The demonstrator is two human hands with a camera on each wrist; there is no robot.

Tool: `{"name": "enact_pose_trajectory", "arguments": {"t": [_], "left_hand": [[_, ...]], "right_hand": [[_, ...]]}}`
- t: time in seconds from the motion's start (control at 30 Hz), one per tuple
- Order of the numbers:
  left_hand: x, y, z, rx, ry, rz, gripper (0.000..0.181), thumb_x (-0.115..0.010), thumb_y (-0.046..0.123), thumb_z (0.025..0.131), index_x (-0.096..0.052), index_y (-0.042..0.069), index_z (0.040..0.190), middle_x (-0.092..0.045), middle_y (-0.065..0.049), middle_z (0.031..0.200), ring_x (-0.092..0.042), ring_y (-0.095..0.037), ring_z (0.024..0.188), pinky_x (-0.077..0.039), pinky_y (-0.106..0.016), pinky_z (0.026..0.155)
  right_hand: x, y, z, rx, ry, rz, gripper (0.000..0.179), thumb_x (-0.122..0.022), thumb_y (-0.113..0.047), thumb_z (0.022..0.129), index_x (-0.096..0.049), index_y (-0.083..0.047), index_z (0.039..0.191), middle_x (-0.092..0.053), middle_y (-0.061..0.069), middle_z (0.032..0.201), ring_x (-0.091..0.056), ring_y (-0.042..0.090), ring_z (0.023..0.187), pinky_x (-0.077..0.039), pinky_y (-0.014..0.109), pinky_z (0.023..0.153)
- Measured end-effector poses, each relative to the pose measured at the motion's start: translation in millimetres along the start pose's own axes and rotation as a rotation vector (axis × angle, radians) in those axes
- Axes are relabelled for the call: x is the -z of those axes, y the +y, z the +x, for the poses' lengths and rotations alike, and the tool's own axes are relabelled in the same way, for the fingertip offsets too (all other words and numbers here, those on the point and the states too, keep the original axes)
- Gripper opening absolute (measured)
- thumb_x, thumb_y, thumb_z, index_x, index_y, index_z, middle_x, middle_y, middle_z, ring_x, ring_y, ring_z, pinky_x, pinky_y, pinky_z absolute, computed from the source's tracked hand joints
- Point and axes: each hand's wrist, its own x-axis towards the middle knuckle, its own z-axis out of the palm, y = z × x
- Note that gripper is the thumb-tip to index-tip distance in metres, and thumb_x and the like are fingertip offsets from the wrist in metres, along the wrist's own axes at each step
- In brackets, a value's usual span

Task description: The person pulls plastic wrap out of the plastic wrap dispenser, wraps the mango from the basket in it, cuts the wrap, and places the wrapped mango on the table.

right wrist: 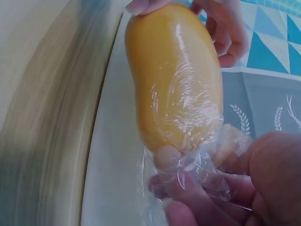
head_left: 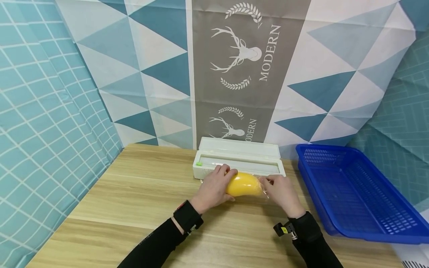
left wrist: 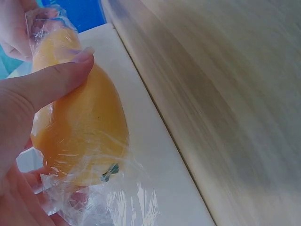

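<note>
A yellow mango (head_left: 244,185), wrapped in clear cling film (left wrist: 134,205), is held above the front of a white cling film box (head_left: 200,172). My left hand (head_left: 212,187) grips its left part, thumb across the near side and fingers beyond. In the left wrist view, a small dark green stem end shows through the film, and loose film hangs past it. At the mango's right end my right hand (head_left: 282,191) pinches the gathered film between thumb and fingers. Most of that hand's fingertips show in the right wrist view, partly covered by the film.
The box's lid (head_left: 239,146) stands open against the patterned wall covering (head_left: 161,82). A blue plastic basket (head_left: 330,219) stands on the right. Under everything lies a wood-grain table (head_left: 134,208). A small green piece (head_left: 199,163) sits at the box's left end.
</note>
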Motion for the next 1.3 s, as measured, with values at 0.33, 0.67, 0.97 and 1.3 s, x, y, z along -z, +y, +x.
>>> {"name": "enact_pose_trajectory", "arguments": {"t": [0.33,0.67,0.97,1.3], "left_hand": [[0.9,-1.3,-0.8,-0.01,0.005,-0.033,0.088,-0.082,0.051,0.054,-0.041,0.02,0.126,-0.043,-0.003,0.111,-0.038,-0.018,0.096,-0.04,-0.031,0.079],[2.4,-1.3,0.9,-0.018,-0.007,0.025,0.082,-0.076,0.056,0.062,-0.045,0.021,0.13,-0.043,-0.004,0.117,-0.04,-0.018,0.098,-0.042,-0.028,0.078],[-4.7,-11.2,-7.4,-0.015,0.06,-0.054,0.089,-0.087,0.041,0.049,-0.041,0.016,0.121,-0.038,-0.008,0.116,-0.036,-0.022,0.096,-0.038,-0.031,0.08],[-2.6,-19.6,-15.9,-0.011,0.097,-0.097,0.074,-0.081,0.038,0.062,-0.046,0.015,0.122,-0.047,0.0,0.104,-0.048,-0.014,0.084,-0.045,-0.027,0.073]], "right_hand": [[8,2,-0.3,0.321,0.295,-0.108,0.02,-0.062,-0.029,0.087,-0.067,-0.012,0.097,-0.062,-0.003,0.083,-0.055,0.01,0.072,-0.045,0.03,0.061],[-35,-15,-6.6,0.503,0.151,-0.327,0.077,-0.08,-0.04,0.063,-0.047,-0.016,0.128,-0.045,0.007,0.116,-0.047,0.024,0.097,-0.048,0.037,0.075],[-42,-5,-3.7,0.486,0.205,-0.329,0.071,-0.083,-0.032,0.06,-0.049,-0.017,0.122,-0.049,0.008,0.109,-0.05,0.025,0.089,-0.047,0.037,0.072],[-33,-6,-0.9,0.391,0.146,-0.196,0.067,-0.081,-0.04,0.062,-0.052,-0.014,0.116,-0.057,0.005,0.104,-0.056,0.02,0.091,-0.047,0.039,0.078]]}}
